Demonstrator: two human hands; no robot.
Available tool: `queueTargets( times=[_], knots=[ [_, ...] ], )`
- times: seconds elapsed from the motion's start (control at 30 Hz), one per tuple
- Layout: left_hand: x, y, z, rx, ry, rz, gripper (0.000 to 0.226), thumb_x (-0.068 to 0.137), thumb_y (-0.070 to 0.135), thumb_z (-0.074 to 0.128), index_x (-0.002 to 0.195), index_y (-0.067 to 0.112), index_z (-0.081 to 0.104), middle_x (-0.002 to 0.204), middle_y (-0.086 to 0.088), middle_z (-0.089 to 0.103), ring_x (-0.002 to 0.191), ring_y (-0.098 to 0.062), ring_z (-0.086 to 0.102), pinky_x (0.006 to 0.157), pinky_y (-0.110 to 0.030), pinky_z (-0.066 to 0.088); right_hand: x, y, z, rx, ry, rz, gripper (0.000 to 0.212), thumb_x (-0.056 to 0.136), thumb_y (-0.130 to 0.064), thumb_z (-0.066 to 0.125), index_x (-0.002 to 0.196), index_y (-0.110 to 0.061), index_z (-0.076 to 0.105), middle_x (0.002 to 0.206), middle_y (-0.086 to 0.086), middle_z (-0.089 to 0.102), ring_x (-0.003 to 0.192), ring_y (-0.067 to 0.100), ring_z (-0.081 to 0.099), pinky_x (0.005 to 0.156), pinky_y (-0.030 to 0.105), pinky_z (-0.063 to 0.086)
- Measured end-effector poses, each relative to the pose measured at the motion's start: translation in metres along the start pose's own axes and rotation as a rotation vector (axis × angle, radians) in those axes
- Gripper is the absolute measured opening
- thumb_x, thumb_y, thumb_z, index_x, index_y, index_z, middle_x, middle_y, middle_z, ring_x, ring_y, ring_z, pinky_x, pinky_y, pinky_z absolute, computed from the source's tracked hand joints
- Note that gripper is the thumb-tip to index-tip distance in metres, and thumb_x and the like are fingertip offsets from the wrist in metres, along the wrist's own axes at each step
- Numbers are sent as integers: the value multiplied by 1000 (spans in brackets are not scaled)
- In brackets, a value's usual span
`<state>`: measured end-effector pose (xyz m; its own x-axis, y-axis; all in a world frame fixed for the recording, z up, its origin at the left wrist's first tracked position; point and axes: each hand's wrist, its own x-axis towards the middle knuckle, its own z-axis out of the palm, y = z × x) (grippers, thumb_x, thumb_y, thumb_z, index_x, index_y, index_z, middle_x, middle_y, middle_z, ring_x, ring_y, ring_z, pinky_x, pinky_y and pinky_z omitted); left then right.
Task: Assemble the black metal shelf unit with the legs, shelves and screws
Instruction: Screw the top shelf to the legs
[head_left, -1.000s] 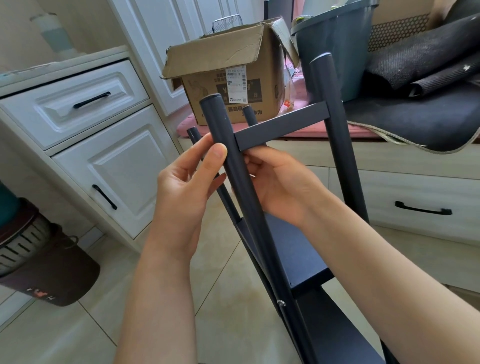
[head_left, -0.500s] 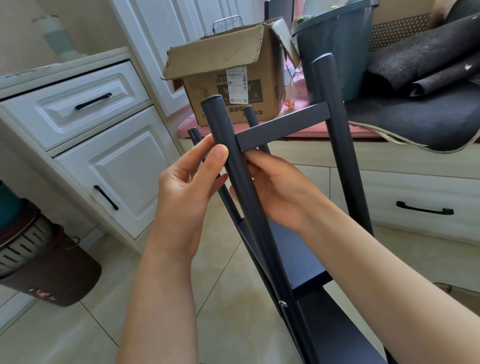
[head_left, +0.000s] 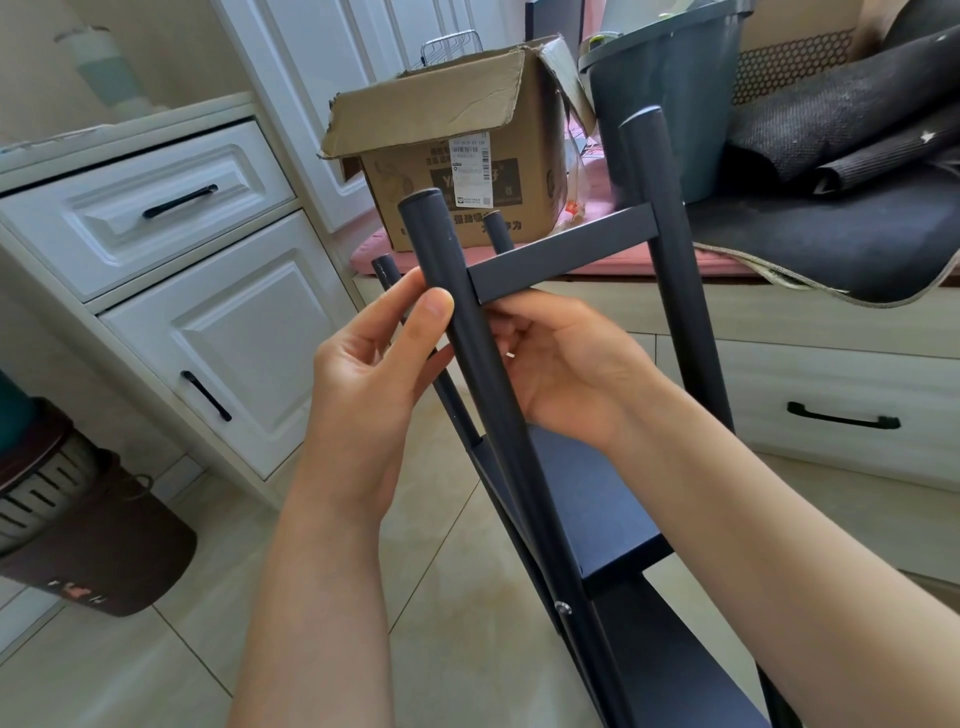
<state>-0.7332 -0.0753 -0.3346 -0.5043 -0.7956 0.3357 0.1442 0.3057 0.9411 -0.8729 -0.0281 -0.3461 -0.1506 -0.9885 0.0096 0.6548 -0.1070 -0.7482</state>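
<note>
The black metal shelf unit stands tilted on the floor, its front leg (head_left: 483, 374) running up between my hands. A flat crossbar (head_left: 561, 254) joins that leg to the right leg (head_left: 670, 249), and two rear legs show behind. Lower shelves (head_left: 613, 519) are fixed in place, and a screw head (head_left: 562, 608) sits low on the front leg. My left hand (head_left: 374, 374) grips the front leg, thumb across it just below the crossbar joint. My right hand (head_left: 556, 364) is behind the leg under the crossbar, its fingers curled round a small bright part (head_left: 510, 355) at the joint.
White cabinets with black handles (head_left: 179, 200) stand at the left. An open cardboard box (head_left: 457, 156), a grey bin (head_left: 670, 93) and dark mats (head_left: 841, 208) lie on the bench behind. A brown basket (head_left: 67, 530) stands on the tiled floor at the left.
My right fingers have curled tighter under the crossbar joint, and the small bright part now shows. My left thumb has slid further across the leg. The frame barely moved.
</note>
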Motion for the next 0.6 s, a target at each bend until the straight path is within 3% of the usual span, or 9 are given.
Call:
queueTargets(
  times=[0.13,0.23,0.33,0.47,0.6],
  knots=[
    [-1,1,1,-15,-2,7,45,81,38,65,123,22,68,116,3,75,112,-15,69,99,-37,54,0,1,1,9,4,-5,9,95,-22,60,100,-17,55,59,-5,41,60,9,43,52,22,49],
    [0,-1,0,-14,5,1,46,83,37,65,126,21,67,119,1,74,115,-17,68,102,-41,52,1,4,3,21,28,-30,15,95,-23,61,81,-16,59,51,-8,44,54,9,45,49,20,47],
    [0,-1,-1,-12,2,0,46,84,40,67,126,22,68,121,1,73,116,-18,67,103,-43,52,2,6,3,40,40,-27,31,94,-24,63,67,-19,49,53,-6,34,53,10,37,48,20,46],
    [1,0,0,-15,6,-3,43,83,39,66,123,24,68,118,2,74,114,-15,68,102,-40,53,3,6,2,46,58,-5,37,93,-26,64,65,-20,41,55,-4,28,53,10,34,49,21,47],
    [1,1,3,-16,11,-5,41,84,37,64,123,24,68,115,3,75,111,-15,69,98,-38,54,-3,3,2,8,82,3,31,95,-27,61,66,-18,58,58,-5,45,58,11,45,56,24,49]
  ],
)
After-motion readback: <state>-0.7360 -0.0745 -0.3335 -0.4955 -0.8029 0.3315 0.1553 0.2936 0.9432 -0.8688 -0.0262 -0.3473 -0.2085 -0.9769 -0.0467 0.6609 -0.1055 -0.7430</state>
